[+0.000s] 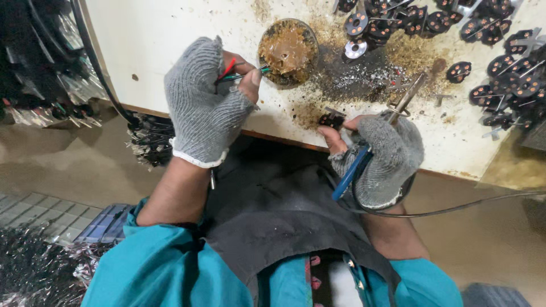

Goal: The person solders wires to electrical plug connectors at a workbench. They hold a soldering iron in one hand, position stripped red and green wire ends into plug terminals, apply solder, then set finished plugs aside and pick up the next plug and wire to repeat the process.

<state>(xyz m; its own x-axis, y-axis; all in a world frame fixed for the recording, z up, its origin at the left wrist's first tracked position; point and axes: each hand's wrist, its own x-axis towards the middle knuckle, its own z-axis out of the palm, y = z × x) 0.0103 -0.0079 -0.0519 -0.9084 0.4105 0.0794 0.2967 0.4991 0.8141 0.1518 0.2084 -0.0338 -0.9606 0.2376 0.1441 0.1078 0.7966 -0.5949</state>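
My left hand [207, 102], in a grey knit fingerless glove, pinches thin red and green wires [239, 73] whose tips reach the rim of a round tin of brown paste [288, 51]. My right hand [378, 156], gloved the same way, grips a soldering iron [406, 101] with a blue handle [351, 173]; its metal tip points up and to the right over the white table [170, 34]. The fingers of my right hand also touch a small black round part [331, 120] near the table's front edge.
Several black round parts with copper dots [506, 68] are heaped at the table's back right, amid brown and black stains. A bundle of wires [151, 139] hangs off the left of the table. The iron's black cord [472, 204] trails right. A dark apron covers my lap.
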